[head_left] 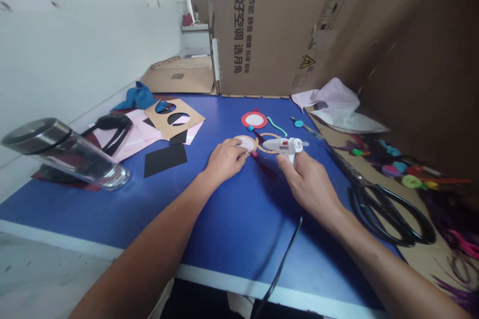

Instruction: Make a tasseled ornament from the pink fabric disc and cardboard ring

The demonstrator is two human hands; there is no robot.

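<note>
My right hand [312, 179] is wrapped around the grip of a white hot glue gun [282, 145], its nozzle pointing left. Under the gun lies a cardboard ring [268, 136]. My left hand [226, 159] grips the near-left edge of a round cardboard piece with a pale centre [247, 144], fingers and thumb closed on it. The glue gun's nozzle is close to this piece's right side; whether it touches cannot be told. A pink bead [255, 154] with a dark red tassel [265, 165] hangs off the near side. Behind lies a red ring with a white centre [255, 119].
A glass bottle [86, 159] tilts in view at left. Cut cardboard [175, 132] and black paper [165, 160] lie nearby. Large black-handled scissors [389, 209] and colourful trims [409, 179] are at right. A black cord [281, 264] crosses the front edge; tall cardboard [277, 30] stands behind.
</note>
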